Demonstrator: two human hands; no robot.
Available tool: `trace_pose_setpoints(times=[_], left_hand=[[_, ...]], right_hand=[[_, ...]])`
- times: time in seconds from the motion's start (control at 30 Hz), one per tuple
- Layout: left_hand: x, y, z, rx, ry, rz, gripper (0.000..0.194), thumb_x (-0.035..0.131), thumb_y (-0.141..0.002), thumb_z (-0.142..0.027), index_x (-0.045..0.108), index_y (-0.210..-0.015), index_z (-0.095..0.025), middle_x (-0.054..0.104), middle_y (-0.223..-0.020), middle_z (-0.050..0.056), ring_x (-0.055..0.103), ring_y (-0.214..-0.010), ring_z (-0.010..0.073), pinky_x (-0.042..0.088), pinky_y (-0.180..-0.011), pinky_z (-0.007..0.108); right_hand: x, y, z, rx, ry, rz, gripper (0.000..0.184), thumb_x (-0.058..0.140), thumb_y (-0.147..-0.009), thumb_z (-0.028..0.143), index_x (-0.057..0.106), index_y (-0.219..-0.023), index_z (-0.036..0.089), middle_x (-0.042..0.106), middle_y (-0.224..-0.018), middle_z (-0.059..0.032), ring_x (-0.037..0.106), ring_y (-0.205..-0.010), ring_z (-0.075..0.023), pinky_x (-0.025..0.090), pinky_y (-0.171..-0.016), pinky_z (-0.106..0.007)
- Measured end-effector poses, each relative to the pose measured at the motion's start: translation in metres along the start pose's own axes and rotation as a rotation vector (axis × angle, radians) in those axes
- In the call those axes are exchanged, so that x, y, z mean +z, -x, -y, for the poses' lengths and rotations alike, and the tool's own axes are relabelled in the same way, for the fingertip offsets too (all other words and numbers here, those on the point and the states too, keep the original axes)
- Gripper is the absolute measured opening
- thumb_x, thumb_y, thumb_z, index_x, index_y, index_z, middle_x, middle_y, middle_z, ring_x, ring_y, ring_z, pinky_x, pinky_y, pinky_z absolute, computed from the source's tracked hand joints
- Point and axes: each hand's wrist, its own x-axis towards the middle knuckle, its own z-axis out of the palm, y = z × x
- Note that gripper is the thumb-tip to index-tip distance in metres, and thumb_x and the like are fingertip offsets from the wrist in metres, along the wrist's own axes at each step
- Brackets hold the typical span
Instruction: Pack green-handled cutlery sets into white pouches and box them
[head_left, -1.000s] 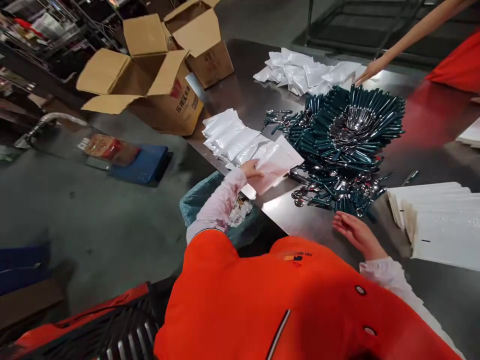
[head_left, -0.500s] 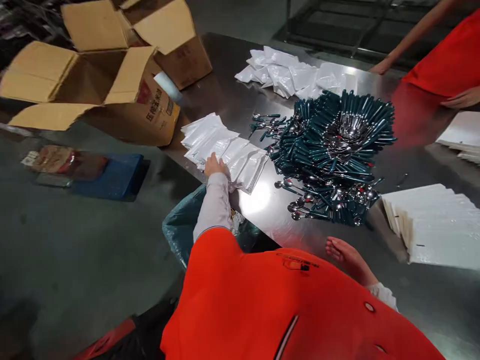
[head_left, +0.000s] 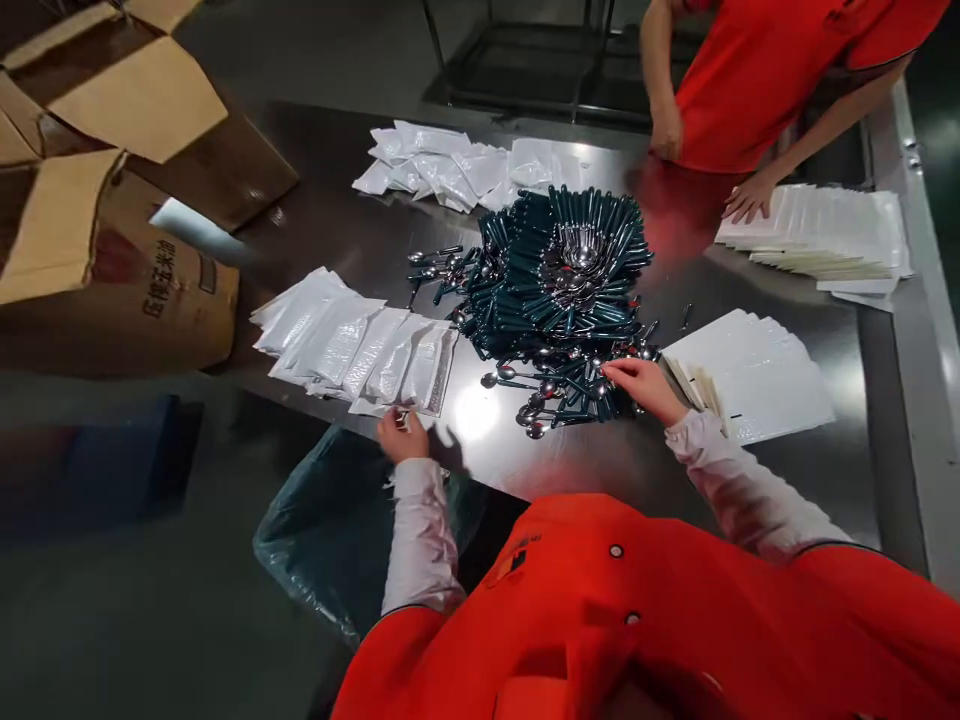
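Observation:
At the right edge of the spoon heap [head_left: 570, 270], my right hand [head_left: 646, 388] has its fingertips pinched on a spoon; the handle is hard to make out among the others. The spoons have metal bowls and dark green handles. My left hand [head_left: 403, 436] is at the table's near edge, just below a row of white bubble-lined packets [head_left: 352, 345]. Its fingers are curled but apart, with nothing seen in them. Beside my right wrist lies a fanned stack of flat white envelopes [head_left: 754, 375].
More white packets [head_left: 442, 165] lie at the table's far side. Across the table [head_left: 300, 215], a co-worker's hand [head_left: 750, 195] rests on another envelope stack [head_left: 832, 235]. Open cardboard boxes [head_left: 172, 280] stand left; a green plastic bag [head_left: 322, 540] hangs below the near edge.
My left hand has drawn back from the packets to the table edge. My right hand has reached forward to the spoons. The view has swung right, showing more of the co-worker.

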Motion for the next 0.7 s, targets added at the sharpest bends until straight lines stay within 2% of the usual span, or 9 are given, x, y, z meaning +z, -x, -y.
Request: trace_pose_setpoints(times=[0.07,0.17,0.2,0.27,0.33,0.4,0.47,0.57,0.7], left_hand=[[0.033,0.001,-0.070,0.115,0.242,0.073,0.030,0.060,-0.092,-0.020,0.066,-0.121,-0.013,0.071,-0.117,0.016,0.069,-0.109,0.0258,0.055,-0.101,0.039],[0.094,-0.006,-0.198,0.280,0.484,0.274,0.032,0.064,-0.093,-0.019,0.067,-0.124,-0.014,0.074,-0.116,0.013,0.072,-0.107,0.0198,0.055,-0.101,0.031],[0.114,-0.012,-0.241,0.338,0.479,0.326,0.035,0.067,-0.093,-0.021,0.066,-0.127,-0.013,0.075,-0.119,0.013,0.072,-0.110,0.0194,0.054,-0.103,0.029],[0.150,-0.026,-0.317,0.363,0.357,0.356,0.040,0.073,-0.091,-0.024,0.066,-0.128,-0.010,0.074,-0.122,0.015,0.070,-0.118,0.0223,0.051,-0.107,0.030],[0.178,-0.040,-0.373,0.335,0.182,0.363,0.047,0.081,-0.087,-0.030,0.066,-0.126,-0.008,0.071,-0.129,0.020,0.066,-0.127,0.0281,0.050,-0.109,0.034],[0.200,-0.049,-0.408,0.272,0.050,0.375,0.055,0.088,-0.079,-0.033,0.067,-0.122,-0.008,0.068,-0.133,0.024,0.063,-0.131,0.0325,0.051,-0.108,0.038],[0.216,-0.052,-0.425,0.222,-0.013,0.378,0.061,0.094,-0.072,-0.031,0.066,-0.121,-0.008,0.065,-0.138,0.027,0.061,-0.134,0.0352,0.052,-0.107,0.041],[0.228,-0.053,-0.431,0.170,-0.030,0.371,0.066,0.097,-0.067,-0.023,0.064,-0.122,-0.007,0.062,-0.141,0.028,0.059,-0.136,0.0353,0.052,-0.107,0.041],[0.229,-0.059,-0.427,0.137,-0.020,0.455,0.051,0.091,-0.077,-0.018,0.063,-0.115,0.001,0.069,-0.127,0.025,0.067,-0.123,0.0265,0.052,-0.103,0.036]], right_hand=[[0.013,-0.008,0.014,-0.075,-0.037,0.013,0.040,0.074,-0.077,0.054,0.081,-0.089,0.017,0.080,-0.091,-0.0087,0.071,-0.083,-0.0228,0.057,-0.082,-0.036],[0.042,0.008,0.018,-0.104,-0.133,0.148,0.040,0.072,-0.077,0.056,0.080,-0.086,0.018,0.080,-0.091,-0.0084,0.072,-0.083,-0.0225,0.058,-0.082,-0.036],[0.050,0.020,0.013,-0.092,-0.165,0.212,0.040,0.071,-0.077,0.056,0.080,-0.085,0.019,0.080,-0.091,-0.0084,0.072,-0.083,-0.0226,0.058,-0.082,-0.036],[0.059,0.047,-0.003,-0.039,-0.214,0.301,0.041,0.071,-0.075,0.057,0.080,-0.085,0.018,0.080,-0.091,-0.0090,0.072,-0.083,-0.0229,0.058,-0.082,-0.037],[0.055,0.075,-0.028,0.041,-0.241,0.319,0.043,0.071,-0.073,0.058,0.080,-0.086,0.018,0.080,-0.091,-0.0104,0.073,-0.084,-0.0246,0.058,-0.084,-0.038],[0.039,0.100,-0.058,0.141,-0.255,0.259,0.045,0.070,-0.071,0.059,0.080,-0.085,0.018,0.080,-0.092,-0.0123,0.073,-0.087,-0.0274,0.059,-0.086,-0.041],[0.018,0.120,-0.088,0.247,-0.273,0.160,0.047,0.069,-0.069,0.061,0.080,-0.085,0.018,0.080,-0.094,-0.0134,0.074,-0.091,-0.0300,0.059,-0.089,-0.044],[-0.012,0.140,-0.128,0.388,-0.293,0.014,0.050,0.067,-0.065,0.061,0.080,-0.086,0.018,0.080,-0.093,-0.0135,0.074,-0.091,-0.0316,0.059,-0.087,-0.045],[-0.032,0.147,-0.162,0.508,-0.303,-0.116,0.051,0.066,-0.059,0.060,0.079,-0.085,0.018,0.079,-0.089,-0.0133,0.073,-0.087,-0.0306,0.060,-0.082,-0.043]])
